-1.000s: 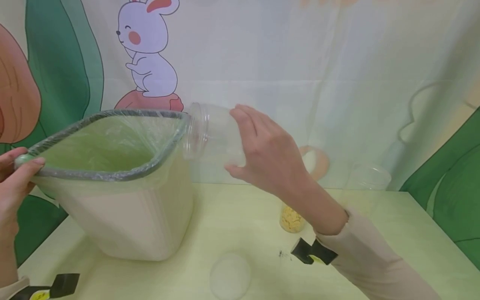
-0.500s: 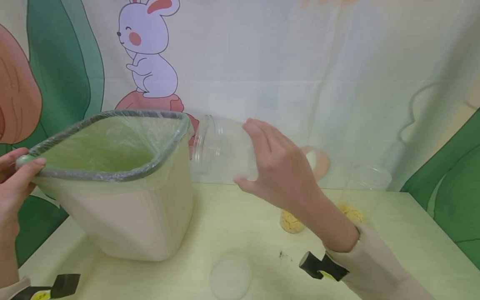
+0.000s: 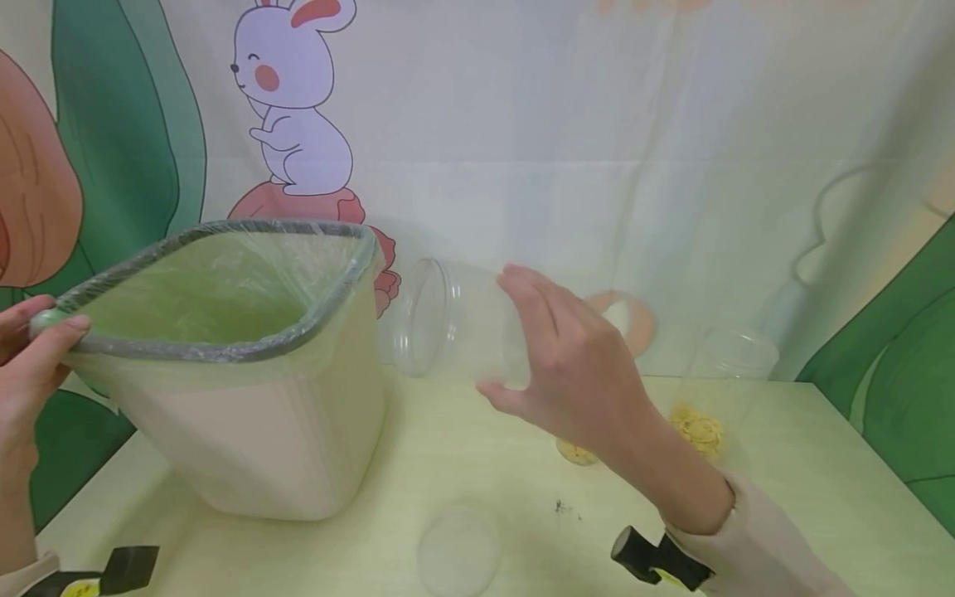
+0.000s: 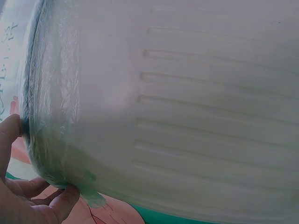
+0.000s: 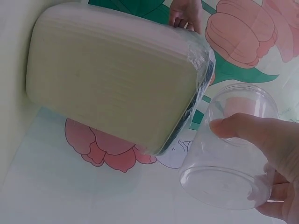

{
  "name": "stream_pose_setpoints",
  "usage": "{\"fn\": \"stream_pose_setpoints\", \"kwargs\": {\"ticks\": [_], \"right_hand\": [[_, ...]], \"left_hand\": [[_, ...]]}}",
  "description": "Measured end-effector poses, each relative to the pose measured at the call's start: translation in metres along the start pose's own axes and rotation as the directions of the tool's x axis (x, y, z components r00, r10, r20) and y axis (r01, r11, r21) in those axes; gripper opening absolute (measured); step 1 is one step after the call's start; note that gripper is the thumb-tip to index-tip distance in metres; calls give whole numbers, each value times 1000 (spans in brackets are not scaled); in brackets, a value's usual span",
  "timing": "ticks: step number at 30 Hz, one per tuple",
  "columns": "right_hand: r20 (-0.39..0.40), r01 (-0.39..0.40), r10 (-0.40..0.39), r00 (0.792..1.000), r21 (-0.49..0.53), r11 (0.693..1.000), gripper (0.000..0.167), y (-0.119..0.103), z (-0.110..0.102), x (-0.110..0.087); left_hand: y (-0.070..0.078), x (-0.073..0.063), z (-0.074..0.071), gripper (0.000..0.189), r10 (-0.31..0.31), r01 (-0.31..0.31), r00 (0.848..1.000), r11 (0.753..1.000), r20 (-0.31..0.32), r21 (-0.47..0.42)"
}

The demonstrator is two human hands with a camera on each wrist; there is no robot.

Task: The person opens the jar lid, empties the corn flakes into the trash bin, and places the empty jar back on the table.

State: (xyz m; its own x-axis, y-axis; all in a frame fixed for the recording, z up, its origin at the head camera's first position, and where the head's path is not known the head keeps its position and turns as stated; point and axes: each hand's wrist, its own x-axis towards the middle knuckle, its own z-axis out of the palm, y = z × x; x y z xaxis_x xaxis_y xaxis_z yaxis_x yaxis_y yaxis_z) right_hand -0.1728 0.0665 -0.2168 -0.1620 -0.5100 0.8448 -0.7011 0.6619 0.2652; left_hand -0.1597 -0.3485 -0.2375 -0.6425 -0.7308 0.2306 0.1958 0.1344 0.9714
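Observation:
A clear plastic jar lies sideways in the grip of my right hand, its open mouth facing left toward the trash can. Nothing shows inside the jar; in the right wrist view the thumb and fingers curl round the jar. The trash can is pale, with a dark rim and a thin plastic liner folded over it. My left hand pinches the rim's left corner, where a knot of liner bulges. In the left wrist view, fingers of the left hand touch the liner-covered edge.
A round translucent lid lies on the table near the front. Behind the right arm stand a clear jar with yellow pieces at its bottom and a smaller container of yellow pieces, partly hidden. A printed curtain hangs behind.
My right hand has moved down and to the right with the jar, away from the trash can's rim. The left hand and the trash can stay in place.

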Motion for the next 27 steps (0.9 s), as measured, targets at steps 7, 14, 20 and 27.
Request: {"fn": "stream_pose_setpoints", "kwargs": {"ticks": [7, 14, 20, 27], "right_hand": [[-13, -14, 14, 1000, 15, 1000, 85, -2, -1, -9], [-29, -38, 40, 999, 67, 997, 87, -3, 1, -20], [-36, -60, 65, 997, 113, 992, 88, -4, 3, -28], [-15, -99, 103, 995, 159, 982, 89, -5, 4, -38]], "left_hand": [[-1, 1, 0, 24, 13, -13, 1000, 1000, -1, -10], [2, -2, 1, 25, 8, -8, 1000, 1000, -9, 19], [-5, 4, -1, 24, 3, -4, 1000, 1000, -14, -11], [-3, 2, -1, 24, -20, 20, 1000, 1000, -14, 8]]}}
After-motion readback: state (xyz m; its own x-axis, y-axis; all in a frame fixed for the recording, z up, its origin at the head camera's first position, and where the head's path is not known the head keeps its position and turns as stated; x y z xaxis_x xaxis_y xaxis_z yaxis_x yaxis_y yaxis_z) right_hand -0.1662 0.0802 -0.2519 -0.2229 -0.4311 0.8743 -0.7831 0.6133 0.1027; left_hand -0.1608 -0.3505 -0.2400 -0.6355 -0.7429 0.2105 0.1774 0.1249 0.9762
